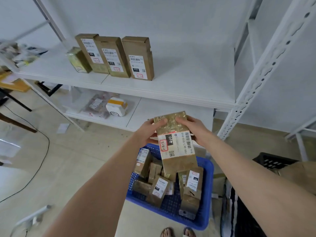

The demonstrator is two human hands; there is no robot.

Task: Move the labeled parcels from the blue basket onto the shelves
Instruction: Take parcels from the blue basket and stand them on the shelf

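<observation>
The left hand [149, 132] and right hand [196, 130] are each gripping a top corner of one parcel [177, 144], holding it above the blue basket [210, 178] with its label facing up. To my eye, it is wanting a check of its red-ringed tag, then standing upright on the shelf [188, 79] beside the boxes [138, 58], label outward.

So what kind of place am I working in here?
Likely a parcel storage or pickup room: white slotted shelving holds barcode-labeled boxes, and a blue basket on the floor holds more.
</observation>
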